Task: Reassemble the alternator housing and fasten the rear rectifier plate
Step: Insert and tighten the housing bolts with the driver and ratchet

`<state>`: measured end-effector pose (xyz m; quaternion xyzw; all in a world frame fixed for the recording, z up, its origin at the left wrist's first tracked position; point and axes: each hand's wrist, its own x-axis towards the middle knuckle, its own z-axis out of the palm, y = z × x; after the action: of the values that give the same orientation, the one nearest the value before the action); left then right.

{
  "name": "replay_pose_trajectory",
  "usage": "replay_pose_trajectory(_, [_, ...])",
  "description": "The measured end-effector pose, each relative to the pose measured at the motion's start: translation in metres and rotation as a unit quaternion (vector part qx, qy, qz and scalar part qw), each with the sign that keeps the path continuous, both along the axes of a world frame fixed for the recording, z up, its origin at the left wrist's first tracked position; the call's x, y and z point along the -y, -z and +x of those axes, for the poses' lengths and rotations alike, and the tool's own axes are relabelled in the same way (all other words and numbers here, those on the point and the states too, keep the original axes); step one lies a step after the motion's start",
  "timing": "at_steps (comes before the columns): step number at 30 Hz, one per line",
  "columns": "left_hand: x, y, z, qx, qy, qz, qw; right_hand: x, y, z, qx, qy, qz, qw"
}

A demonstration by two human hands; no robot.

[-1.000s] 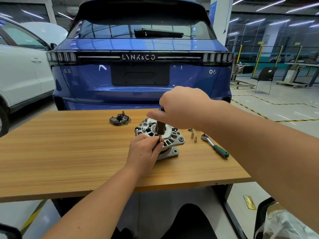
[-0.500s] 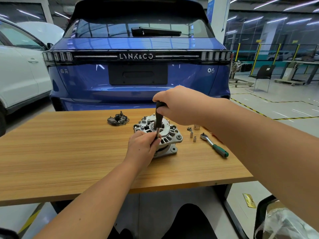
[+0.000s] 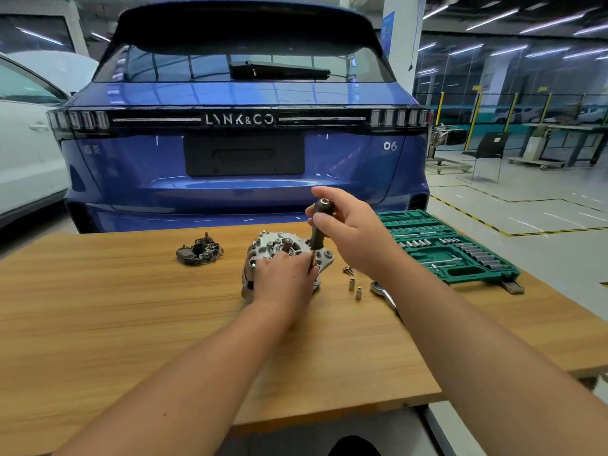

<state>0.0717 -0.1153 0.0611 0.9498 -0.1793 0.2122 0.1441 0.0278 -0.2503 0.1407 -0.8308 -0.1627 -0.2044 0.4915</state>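
Right hand (image 3: 348, 235) grips the screwdriver (image 3: 318, 225) upright over the alternator (image 3: 283, 255); left hand (image 3: 284, 281) pinches its shaft, resting on the housing.

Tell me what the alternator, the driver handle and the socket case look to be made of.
Alternator: bare cast metal, likely aluminium; matte silver-grey ribs and vents. Driver handle: black, slightly glossy, probably plastic or rubber; its shaft looks like steel. Socket case: moulded green plastic with shaped recesses holding shiny chrome-look sockets.
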Motion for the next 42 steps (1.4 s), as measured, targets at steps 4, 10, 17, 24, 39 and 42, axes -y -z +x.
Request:
replay_pose_trajectory(4, [-0.018, -0.03, 0.029, -0.032, 0.117, 0.135, 0.983, 0.018, 0.011, 0.027, 0.005, -0.064, 0.163, 0.985])
replay_pose_trajectory(10, [-0.016, -0.06, 0.053, -0.165, 0.199, 0.117, 0.959, 0.017, 0.021, 0.072, -0.019, -0.241, 0.341, 0.908])
replay_pose_trajectory(17, [-0.003, -0.046, 0.066, -0.108, 0.182, 0.148, 0.966, 0.01, 0.022, 0.107, 0.02, -0.284, 0.405, 0.869])
replay_pose_trajectory(24, [0.022, -0.038, 0.075, -0.117, 0.128, 0.114, 0.978, 0.031, 0.029, 0.114, 0.007, -0.247, 0.457, 0.855])
replay_pose_trajectory(39, [-0.012, -0.031, 0.064, -0.066, 0.107, 0.019, 0.992, -0.017, 0.0, 0.116, -0.073, -0.254, 0.433, 0.861])
replay_pose_trajectory(42, [-0.012, -0.03, 0.066, -0.047, 0.091, 0.029, 0.994, -0.028, 0.002, 0.117, -0.052, -0.226, 0.417, 0.879])
